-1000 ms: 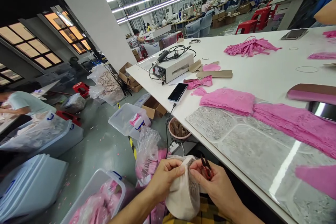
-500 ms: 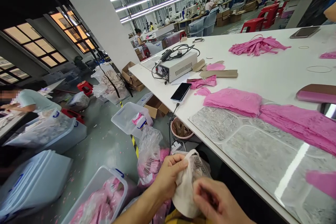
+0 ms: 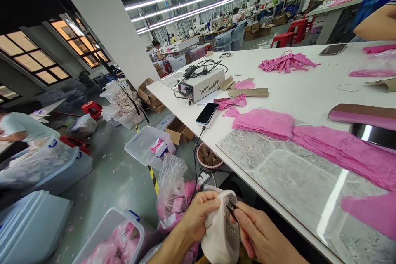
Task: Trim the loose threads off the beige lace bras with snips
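My left hand (image 3: 204, 210) pinches the edge of a cream cloth piece (image 3: 215, 235), which is rounded like a cup and has a lacy, see-through inner side. In my right hand (image 3: 255, 229) are small dark thread snips (image 3: 232, 211), their pointed blades against the cloth's upper edge. The fingers of that hand partly cover the handles. Both hands are low in the view, beside the table edge and over my lap.
On the white table (image 3: 309, 90) lie pink lace stacks (image 3: 262, 123), a phone (image 3: 207, 113), a white power box (image 3: 202, 84) and a clear mat (image 3: 293, 177). Bins of pink pieces (image 3: 123, 239) stand on the floor at left. Another person's arm (image 3: 375, 22) shows at right.
My right hand, blurred before, has its fingers turned towards the cloth's upper edge, and the snips now show there. The cloth has tilted to show more of its inner side.
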Tool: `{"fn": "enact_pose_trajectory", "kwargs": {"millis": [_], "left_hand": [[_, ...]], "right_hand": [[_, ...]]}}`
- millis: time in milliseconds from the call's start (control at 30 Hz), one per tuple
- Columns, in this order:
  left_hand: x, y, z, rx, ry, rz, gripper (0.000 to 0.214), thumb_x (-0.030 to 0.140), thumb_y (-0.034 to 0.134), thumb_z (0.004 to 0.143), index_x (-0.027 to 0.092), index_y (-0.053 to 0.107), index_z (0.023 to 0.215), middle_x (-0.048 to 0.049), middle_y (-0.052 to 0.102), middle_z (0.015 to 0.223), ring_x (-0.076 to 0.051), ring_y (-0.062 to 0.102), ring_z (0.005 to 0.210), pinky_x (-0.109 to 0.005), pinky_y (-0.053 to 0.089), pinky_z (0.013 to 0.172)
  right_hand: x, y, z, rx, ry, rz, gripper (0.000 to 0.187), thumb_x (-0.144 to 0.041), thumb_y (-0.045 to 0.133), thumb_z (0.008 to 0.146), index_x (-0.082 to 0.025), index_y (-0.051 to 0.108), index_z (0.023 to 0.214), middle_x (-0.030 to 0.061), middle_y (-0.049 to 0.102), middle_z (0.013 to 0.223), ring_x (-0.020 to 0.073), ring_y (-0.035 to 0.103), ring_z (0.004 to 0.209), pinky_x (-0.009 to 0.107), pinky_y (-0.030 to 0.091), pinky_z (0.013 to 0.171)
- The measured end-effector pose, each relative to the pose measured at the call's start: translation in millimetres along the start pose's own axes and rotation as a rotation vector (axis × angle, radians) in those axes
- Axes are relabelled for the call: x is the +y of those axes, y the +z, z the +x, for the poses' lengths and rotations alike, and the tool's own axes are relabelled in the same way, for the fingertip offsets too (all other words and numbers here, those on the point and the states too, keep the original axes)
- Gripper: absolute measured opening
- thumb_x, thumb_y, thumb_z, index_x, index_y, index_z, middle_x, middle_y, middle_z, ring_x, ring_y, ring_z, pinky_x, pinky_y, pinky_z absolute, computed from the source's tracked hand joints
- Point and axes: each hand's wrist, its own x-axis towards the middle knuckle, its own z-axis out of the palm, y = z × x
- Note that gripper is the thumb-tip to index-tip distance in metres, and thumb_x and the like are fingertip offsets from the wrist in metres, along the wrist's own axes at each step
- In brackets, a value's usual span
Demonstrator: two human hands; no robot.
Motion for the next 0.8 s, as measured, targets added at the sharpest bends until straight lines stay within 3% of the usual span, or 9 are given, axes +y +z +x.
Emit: {"fn": "enact_pose_trajectory", "kwargs": {"millis": [267, 800], "left_hand": [[-0.6, 3.4, 1.7, -0.063, 0.001, 0.006, 0.028, 0.031, 0.083, 0.053, 0.009, 0.069, 0.064, -0.0044, 0.066, 0.054, -0.009, 0.055, 0.044, -0.018, 0.038, 0.046], [-2.6, -0.8, 1.0, -0.097, -0.002, 0.108, 0.031, 0.034, 0.082, 0.054, 0.007, 0.074, 0.067, -0.0068, 0.067, 0.055, -0.010, 0.055, 0.044, -0.018, 0.037, 0.046]], "right_hand": [[3.1, -1.4, 3.8, -0.013, -0.022, -0.088, 0.042, -0.052, 0.028, 0.092, -0.019, 0.048, 0.075, -0.0072, 0.043, 0.038, 0.0084, 0.031, 0.033, 0.021, 0.027, 0.039], [-7.1, -2.6, -1.9, -0.083, 0.098, -0.116, 0.034, -0.038, 0.024, 0.092, -0.018, 0.048, 0.079, -0.0108, 0.041, 0.035, 0.0052, 0.023, 0.025, 0.019, 0.028, 0.038]]}}
